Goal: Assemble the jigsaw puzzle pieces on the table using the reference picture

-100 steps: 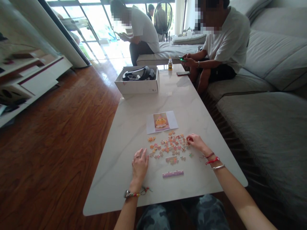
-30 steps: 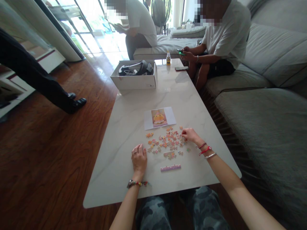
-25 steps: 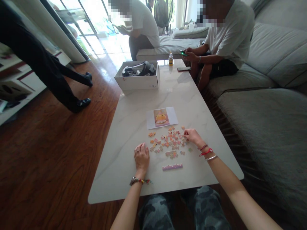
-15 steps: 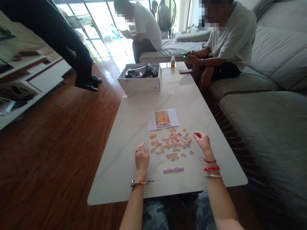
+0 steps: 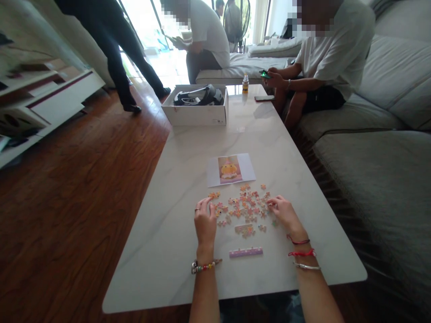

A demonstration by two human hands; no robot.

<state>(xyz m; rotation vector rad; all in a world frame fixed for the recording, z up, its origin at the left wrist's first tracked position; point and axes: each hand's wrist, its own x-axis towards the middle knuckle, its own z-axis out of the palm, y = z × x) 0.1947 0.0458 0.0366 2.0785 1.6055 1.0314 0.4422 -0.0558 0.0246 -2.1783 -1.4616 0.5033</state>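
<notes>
Loose jigsaw puzzle pieces (image 5: 247,204) in pink, orange and cream lie scattered on the white table. My left hand (image 5: 205,223) is at their left side, fingers reaching forward and slightly apart. Its fingertips are by a small joined orange cluster (image 5: 214,195); whether they touch it I cannot tell. On the right edge of the pile, my right hand (image 5: 286,214) has thumb and forefinger pinched at a piece, largely hidden by the fingers. A purple strip of joined pieces (image 5: 245,253) lies nearer me. Behind the pile is a paper with a printed picture (image 5: 230,169).
A white box (image 5: 198,115) holding a dark headset stands at the table's far left. A small bottle (image 5: 245,84) and a phone (image 5: 264,98) are at the far end. A seated person (image 5: 336,58) is on the sofa (image 5: 367,166); someone in dark trousers (image 5: 117,54) stands left.
My left hand has moved forward to the orange cluster. My right hand has come in to the pile's right edge. The person in dark trousers has stepped, and the view has shifted slightly.
</notes>
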